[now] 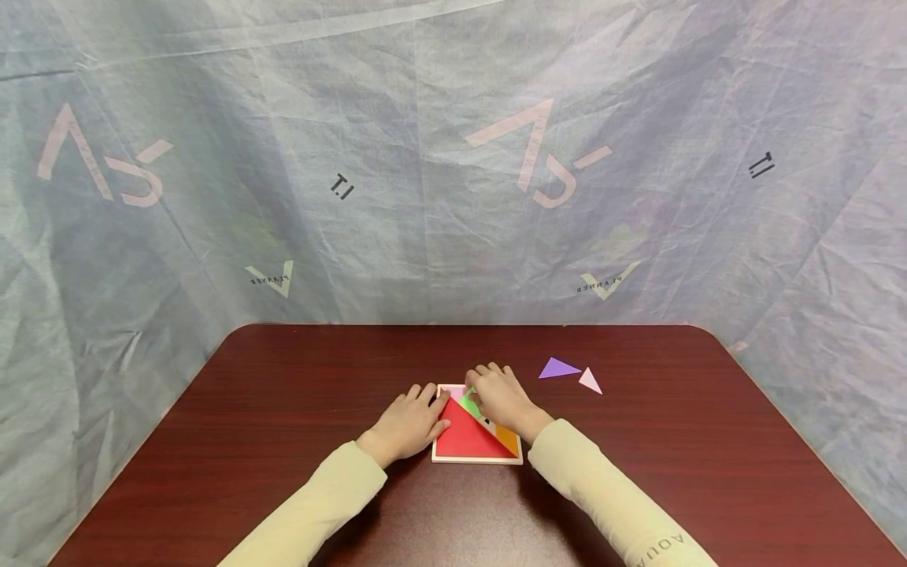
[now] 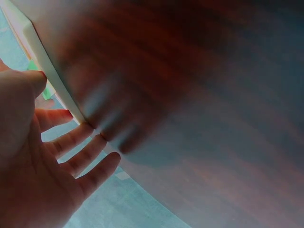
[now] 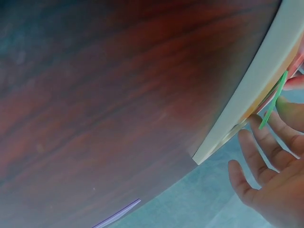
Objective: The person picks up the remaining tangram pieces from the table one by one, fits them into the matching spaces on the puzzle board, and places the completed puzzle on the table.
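Note:
A square tangram tray with a pale rim lies on the table. Inside it, a large red triangle fills the lower left, an orange piece sits at the right, and a lilac piece shows in the upper left corner. My left hand rests at the tray's left side, fingers extended along the rim. Between thumb and finger, my right hand pinches a green tangram piece, tilted up over the tray's upper right part. That hand partly hides the orange piece.
Beyond the right hand, a purple triangle and a light pink triangle lie on the dark red wooden table. A grey printed cloth hangs behind the table's far edge.

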{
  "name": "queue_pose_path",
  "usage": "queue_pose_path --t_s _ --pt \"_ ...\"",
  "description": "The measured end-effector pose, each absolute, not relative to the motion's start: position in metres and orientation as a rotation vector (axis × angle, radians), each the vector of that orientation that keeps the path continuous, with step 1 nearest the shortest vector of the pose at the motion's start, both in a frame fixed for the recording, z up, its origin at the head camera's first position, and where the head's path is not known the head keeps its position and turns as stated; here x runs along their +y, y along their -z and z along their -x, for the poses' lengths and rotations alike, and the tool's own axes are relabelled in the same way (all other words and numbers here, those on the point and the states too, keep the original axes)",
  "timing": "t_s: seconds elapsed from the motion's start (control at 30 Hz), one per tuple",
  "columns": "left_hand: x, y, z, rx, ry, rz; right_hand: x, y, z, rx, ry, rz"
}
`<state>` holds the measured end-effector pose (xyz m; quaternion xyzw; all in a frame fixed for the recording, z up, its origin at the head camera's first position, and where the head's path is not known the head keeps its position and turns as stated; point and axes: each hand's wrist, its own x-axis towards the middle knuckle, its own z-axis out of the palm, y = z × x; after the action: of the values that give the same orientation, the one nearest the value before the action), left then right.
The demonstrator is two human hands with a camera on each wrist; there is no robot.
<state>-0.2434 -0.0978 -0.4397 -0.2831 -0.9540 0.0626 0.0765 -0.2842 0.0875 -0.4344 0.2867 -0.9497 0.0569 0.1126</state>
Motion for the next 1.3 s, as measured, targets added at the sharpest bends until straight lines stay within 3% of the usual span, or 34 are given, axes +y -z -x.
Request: queue_pose_path --t_s 1.3 --pt "-0.098 0.44 0.245 -2.875 -0.164 0.847 0.103 0.427 0.276 -2.873 -0.259 -0.98"
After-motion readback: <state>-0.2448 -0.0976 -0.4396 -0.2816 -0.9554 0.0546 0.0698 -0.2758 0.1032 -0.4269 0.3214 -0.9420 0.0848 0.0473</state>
